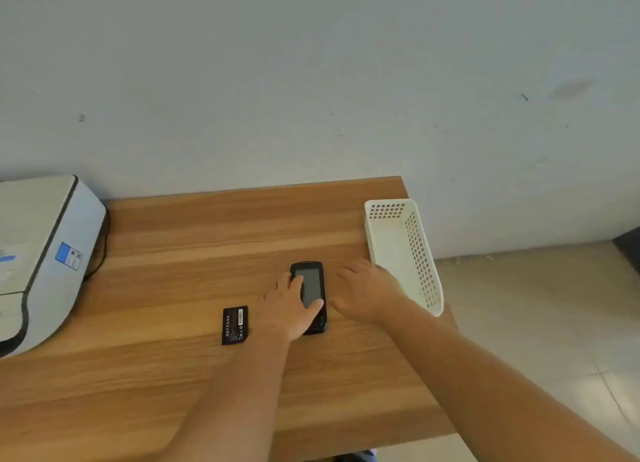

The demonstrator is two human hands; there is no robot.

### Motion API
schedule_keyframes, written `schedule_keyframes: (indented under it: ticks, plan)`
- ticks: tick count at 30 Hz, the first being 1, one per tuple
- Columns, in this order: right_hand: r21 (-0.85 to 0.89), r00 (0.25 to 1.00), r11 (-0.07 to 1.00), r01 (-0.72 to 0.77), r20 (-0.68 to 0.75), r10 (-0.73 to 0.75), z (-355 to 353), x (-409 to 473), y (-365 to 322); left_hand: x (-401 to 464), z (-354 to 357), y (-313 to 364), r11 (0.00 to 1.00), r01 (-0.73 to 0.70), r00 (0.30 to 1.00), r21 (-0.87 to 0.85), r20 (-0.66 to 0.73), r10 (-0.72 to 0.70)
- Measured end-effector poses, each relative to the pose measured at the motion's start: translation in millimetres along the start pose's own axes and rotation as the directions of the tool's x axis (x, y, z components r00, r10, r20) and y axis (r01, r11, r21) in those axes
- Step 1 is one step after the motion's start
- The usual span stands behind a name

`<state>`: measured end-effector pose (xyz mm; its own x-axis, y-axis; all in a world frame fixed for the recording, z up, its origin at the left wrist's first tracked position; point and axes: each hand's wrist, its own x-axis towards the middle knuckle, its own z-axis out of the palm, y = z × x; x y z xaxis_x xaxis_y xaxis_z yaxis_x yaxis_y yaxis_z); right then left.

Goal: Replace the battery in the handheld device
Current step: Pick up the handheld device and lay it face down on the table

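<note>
A black handheld device (311, 285) lies screen up on the wooden table (194, 281). My left hand (289, 305) rests on its left side, with the thumb lying across the lower screen and the fingers reaching over the upper left edge. My right hand (367, 290) lies flat on the table just right of the device, fingers spread and holding nothing. A flat black battery (235, 324) with a printed label sits on the table to the left of my left hand, apart from it.
A white perforated plastic basket (420, 253) stands at the table's right edge, just behind my right hand. A white and grey printer (45, 253) fills the left end. The table ends close on the right, above a tiled floor (540, 323).
</note>
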<state>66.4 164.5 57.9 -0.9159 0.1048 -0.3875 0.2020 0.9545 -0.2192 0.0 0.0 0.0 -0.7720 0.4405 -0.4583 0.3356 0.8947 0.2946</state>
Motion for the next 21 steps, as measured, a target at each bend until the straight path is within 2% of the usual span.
schedule_keyframes:
  ticks: [4,10,17,21]
  plan:
    - [-0.032,1.0,0.999,0.023,-0.005,-0.023,5.5,1.8,5.1,8.2,15.6,15.1,0.993,0.118,0.993,0.027,-0.021,-0.117]
    - [-0.04,0.999,0.998,0.044,-0.021,-0.045,11.4,-0.8,12.8,15.3,34.2,35.4,0.98,0.193,0.98,0.055,-0.058,-0.19]
    - [-0.082,0.999,0.996,0.026,-0.028,-0.028,16.2,0.4,25.0,18.7,41.9,47.5,0.969,0.227,0.971,0.097,-0.106,-0.217]
    - [-0.076,1.0,0.997,0.026,-0.015,-0.027,16.6,0.2,25.3,20.1,40.1,43.9,0.972,0.225,0.971,0.062,-0.102,-0.218]
